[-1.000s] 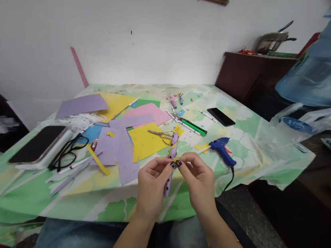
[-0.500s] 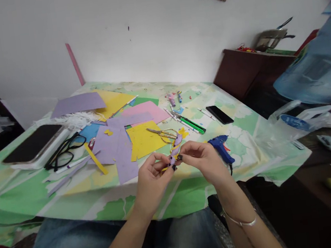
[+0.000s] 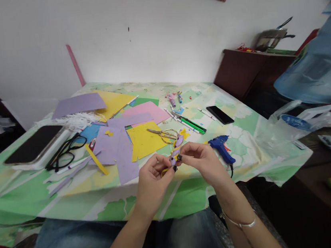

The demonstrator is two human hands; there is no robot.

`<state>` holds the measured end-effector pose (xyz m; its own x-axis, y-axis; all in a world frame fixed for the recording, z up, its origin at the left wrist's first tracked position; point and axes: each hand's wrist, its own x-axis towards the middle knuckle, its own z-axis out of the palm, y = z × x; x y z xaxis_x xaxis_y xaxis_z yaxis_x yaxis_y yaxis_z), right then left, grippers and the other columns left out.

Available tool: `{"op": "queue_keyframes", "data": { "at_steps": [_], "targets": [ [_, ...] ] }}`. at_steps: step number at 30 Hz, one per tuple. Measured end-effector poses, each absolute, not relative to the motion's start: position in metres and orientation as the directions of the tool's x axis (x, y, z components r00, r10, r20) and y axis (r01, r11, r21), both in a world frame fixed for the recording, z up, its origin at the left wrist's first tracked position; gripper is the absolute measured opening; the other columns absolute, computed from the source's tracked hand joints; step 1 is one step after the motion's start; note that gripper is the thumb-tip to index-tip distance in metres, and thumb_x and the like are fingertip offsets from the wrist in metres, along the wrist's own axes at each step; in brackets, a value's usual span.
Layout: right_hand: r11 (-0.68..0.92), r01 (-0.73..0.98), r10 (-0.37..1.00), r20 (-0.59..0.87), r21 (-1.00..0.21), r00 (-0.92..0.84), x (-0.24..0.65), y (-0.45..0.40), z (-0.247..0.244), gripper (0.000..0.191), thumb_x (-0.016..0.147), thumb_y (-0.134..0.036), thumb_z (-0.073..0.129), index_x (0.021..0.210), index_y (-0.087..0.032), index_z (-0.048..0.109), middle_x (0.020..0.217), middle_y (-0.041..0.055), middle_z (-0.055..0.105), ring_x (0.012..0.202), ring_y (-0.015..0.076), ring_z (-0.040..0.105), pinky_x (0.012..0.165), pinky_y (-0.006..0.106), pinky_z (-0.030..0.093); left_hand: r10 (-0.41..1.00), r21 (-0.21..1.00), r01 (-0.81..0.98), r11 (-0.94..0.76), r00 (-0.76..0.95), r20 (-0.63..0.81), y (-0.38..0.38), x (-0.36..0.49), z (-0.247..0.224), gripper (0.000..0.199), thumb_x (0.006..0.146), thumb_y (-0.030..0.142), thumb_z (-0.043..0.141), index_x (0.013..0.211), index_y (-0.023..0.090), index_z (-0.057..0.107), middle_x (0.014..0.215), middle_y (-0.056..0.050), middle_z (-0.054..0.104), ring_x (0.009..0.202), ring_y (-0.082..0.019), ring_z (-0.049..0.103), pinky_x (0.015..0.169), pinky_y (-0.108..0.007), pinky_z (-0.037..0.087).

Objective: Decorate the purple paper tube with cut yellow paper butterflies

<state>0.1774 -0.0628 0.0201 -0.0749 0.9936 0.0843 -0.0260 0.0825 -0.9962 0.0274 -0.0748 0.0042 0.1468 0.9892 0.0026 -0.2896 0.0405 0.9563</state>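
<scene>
A small purple-and-yellow paper piece [image 3: 175, 151] with dark dots is held above the front of the table. My left hand [image 3: 155, 177] pinches its lower end, where a thin yellow strip also shows. My right hand [image 3: 202, 161] has thumb and index finger closed on its right side. Just behind the piece lie gold-handled scissors [image 3: 163, 133] on a yellow sheet [image 3: 145, 144]. A yellow paper star [image 3: 184, 133] rests beside them. To the right of my right hand is a blue glue gun [image 3: 222, 148].
Purple sheets [image 3: 106, 147], glasses [image 3: 66, 153] and a large phone [image 3: 37, 144] lie left. A green cutter [image 3: 191, 124], pens and a black phone [image 3: 220, 115] are behind my hands. A plastic bag [image 3: 283, 125] sits at the right edge.
The camera view has shifted very slightly. Both hands keep nearly the same grip, with the purple-and-yellow piece tilted a little more to the right.
</scene>
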Motion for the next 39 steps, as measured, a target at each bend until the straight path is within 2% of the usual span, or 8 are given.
{"op": "queue_keyframes", "data": {
  "at_steps": [13, 30, 39],
  "targets": [
    [0.090, -0.019, 0.995, 0.091, -0.996, -0.030, 0.1737, -0.0640, 0.0186, 0.008, 0.065, -0.020, 0.068, 0.065, -0.017, 0.060, 0.064, -0.0018, 0.063, 0.063, 0.0139, 0.063, 0.065, 0.028, 0.050, 0.990, 0.968, -0.250, -0.001, 0.133, 0.036, -0.0743, 0.0273, 0.0061, 0.013, 0.064, 0.009, 0.067, 0.063, 0.017, 0.056, 0.065, 0.001, 0.063, 0.070, -0.012, 0.061, 0.063, -0.018, 0.045],
    [0.086, -0.051, 0.996, 0.087, -0.995, -0.021, 0.1724, -0.0688, 0.0178, 0.012, 0.071, -0.026, 0.068, 0.070, -0.017, 0.059, 0.067, -0.0003, 0.063, 0.066, 0.0143, 0.062, 0.067, 0.028, 0.048, 0.987, 0.970, -0.241, 0.016, 0.161, 0.024, -0.0746, 0.0274, 0.0048, 0.014, 0.068, 0.008, 0.064, 0.066, 0.017, 0.054, 0.070, 0.001, 0.065, 0.074, -0.011, 0.063, 0.066, -0.017, 0.045],
    [0.087, -0.076, 0.996, 0.087, -0.993, 0.003, 0.1715, -0.0677, 0.0139, 0.016, 0.065, -0.025, 0.072, 0.068, -0.018, 0.058, 0.068, -0.0009, 0.063, 0.065, 0.0133, 0.062, 0.068, 0.028, 0.050, 0.986, 0.961, -0.276, -0.009, 0.157, 0.054, -0.0750, 0.0278, 0.0081, 0.015, 0.066, 0.005, 0.063, 0.063, 0.016, 0.054, 0.064, 0.004, 0.063, 0.065, -0.007, 0.059, 0.058, -0.013, 0.041]
  ]
}}
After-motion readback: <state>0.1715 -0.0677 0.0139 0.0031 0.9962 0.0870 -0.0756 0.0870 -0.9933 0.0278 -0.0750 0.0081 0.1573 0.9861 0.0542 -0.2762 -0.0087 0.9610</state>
